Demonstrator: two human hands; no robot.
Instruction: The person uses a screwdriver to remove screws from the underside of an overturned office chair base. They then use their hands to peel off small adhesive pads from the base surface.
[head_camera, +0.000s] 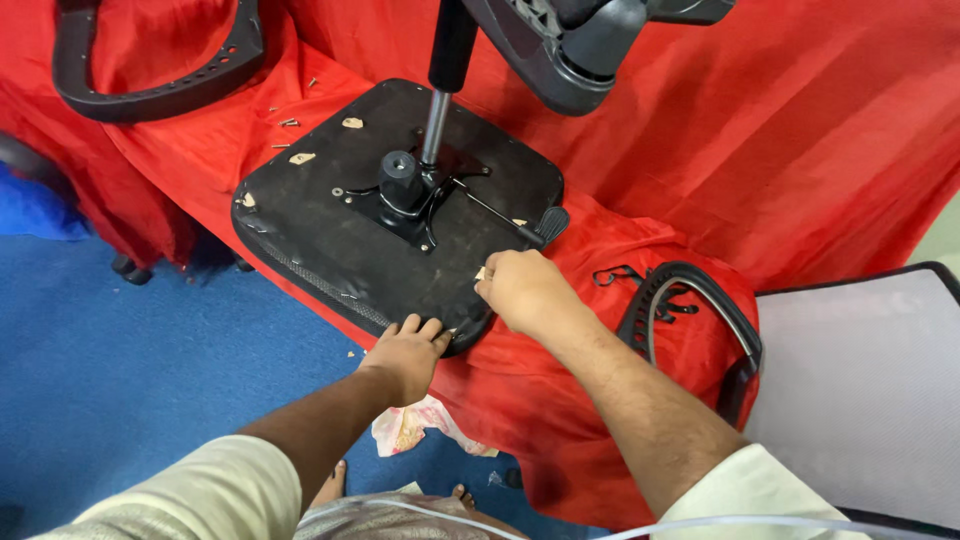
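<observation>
One upturned seat base (330, 215), two loose armrests (150, 80) (690, 300), two hands (405, 355) (520, 290), one mesh chair back (860, 380) (screws too small to count).

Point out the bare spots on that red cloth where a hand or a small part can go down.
Free: the wide stretch of red cloth right of the upturned seat, above the armrest. Crowded: the cloth left of the seat holds loose screws and another armrest; the seat's near edge is taken by the left hand and right hand.
</observation>
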